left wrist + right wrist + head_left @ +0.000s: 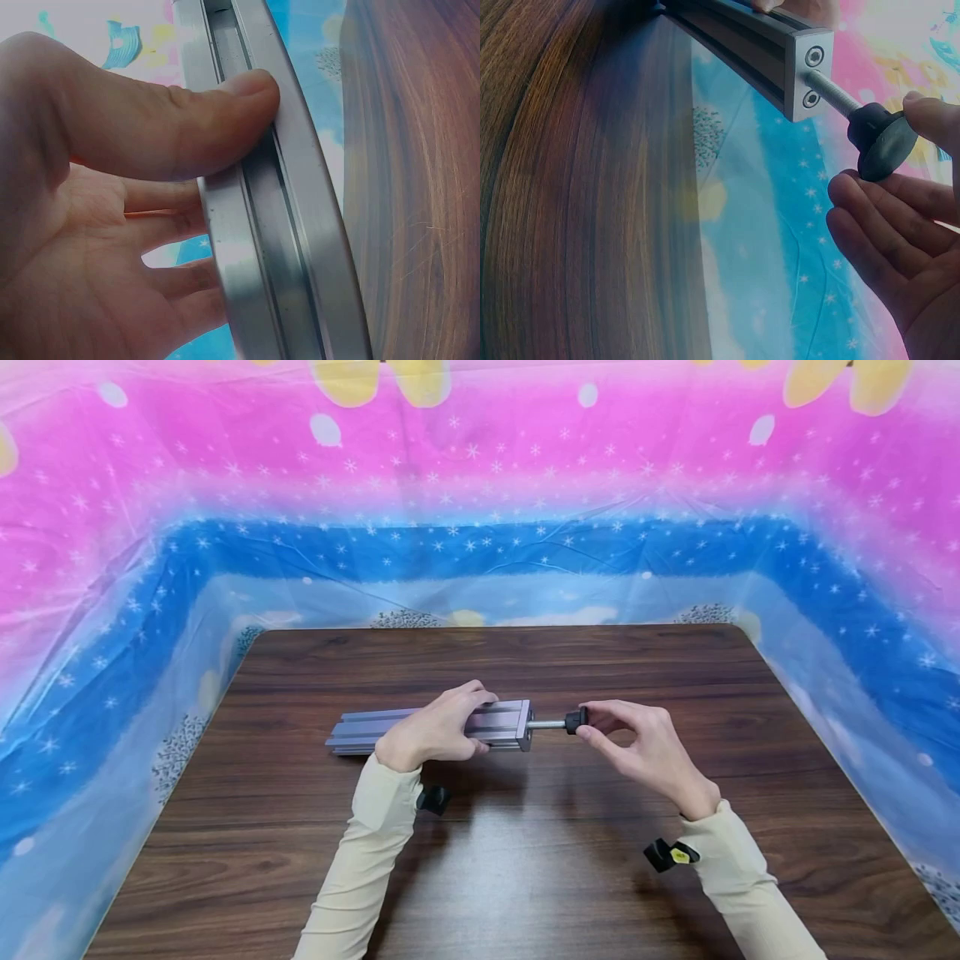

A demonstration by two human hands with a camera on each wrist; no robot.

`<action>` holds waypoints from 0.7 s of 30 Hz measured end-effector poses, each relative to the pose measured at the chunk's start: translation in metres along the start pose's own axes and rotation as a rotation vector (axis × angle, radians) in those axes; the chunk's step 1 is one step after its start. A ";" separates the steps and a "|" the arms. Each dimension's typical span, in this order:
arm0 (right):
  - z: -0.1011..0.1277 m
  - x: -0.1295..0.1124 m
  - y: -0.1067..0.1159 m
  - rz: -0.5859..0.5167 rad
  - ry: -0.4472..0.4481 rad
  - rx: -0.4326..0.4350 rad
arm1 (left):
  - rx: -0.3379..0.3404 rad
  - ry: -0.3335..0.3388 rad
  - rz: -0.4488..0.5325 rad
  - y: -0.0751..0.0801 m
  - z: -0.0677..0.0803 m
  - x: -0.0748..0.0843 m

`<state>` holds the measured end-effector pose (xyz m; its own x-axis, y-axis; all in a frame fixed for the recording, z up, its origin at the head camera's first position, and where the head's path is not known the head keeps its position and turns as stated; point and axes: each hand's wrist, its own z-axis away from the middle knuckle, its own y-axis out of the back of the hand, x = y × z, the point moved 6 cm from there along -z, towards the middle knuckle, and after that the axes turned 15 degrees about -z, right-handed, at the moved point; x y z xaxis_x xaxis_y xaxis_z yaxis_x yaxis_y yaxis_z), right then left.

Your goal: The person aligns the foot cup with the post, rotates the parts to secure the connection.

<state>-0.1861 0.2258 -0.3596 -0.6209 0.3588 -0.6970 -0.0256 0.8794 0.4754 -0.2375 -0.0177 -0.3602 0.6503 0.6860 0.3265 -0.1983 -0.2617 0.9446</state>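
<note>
Near the bench's [300,877] middle, the left hand [431,731] is clasping the aluminium rail [495,724] while the right hand [641,747] is pinching the black knob [574,721] on its threaded rod [549,724]; a loosening grip could be letting the rail twist.

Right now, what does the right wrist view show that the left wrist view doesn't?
Only the right wrist view shows the rail's end plate with two screws, the threaded rod, the black plastic knob and the right hand pinching it. Only the left wrist view shows the left hand, thumb pressed in the rail's groove. Both show the grey slotted aluminium rail and the dark wooden table.
</note>
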 end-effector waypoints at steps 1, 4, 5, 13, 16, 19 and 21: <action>0.000 0.000 0.000 -0.004 -0.013 0.003 | 0.004 -0.003 -0.001 0.000 0.000 0.000; 0.000 0.001 0.000 -0.009 -0.041 0.005 | 0.010 -0.006 0.000 0.001 0.000 0.001; 0.000 0.002 0.000 -0.010 -0.049 0.004 | 0.009 -0.007 0.000 0.001 0.000 0.001; 0.003 0.000 0.000 -0.018 0.003 -0.026 | 0.011 -0.008 0.004 0.001 0.002 0.002; 0.003 -0.005 0.001 -0.016 0.094 -0.033 | 0.007 -0.009 0.010 0.000 0.001 0.001; 0.003 -0.011 0.000 -0.024 0.197 -0.034 | 0.007 -0.008 0.011 -0.001 0.001 0.000; 0.002 -0.013 0.000 -0.026 0.248 -0.027 | 0.008 -0.009 0.013 -0.001 0.001 -0.001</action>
<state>-0.1767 0.2219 -0.3517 -0.7932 0.2453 -0.5573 -0.0626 0.8776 0.4753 -0.2371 -0.0187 -0.3618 0.6543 0.6765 0.3380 -0.2005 -0.2758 0.9401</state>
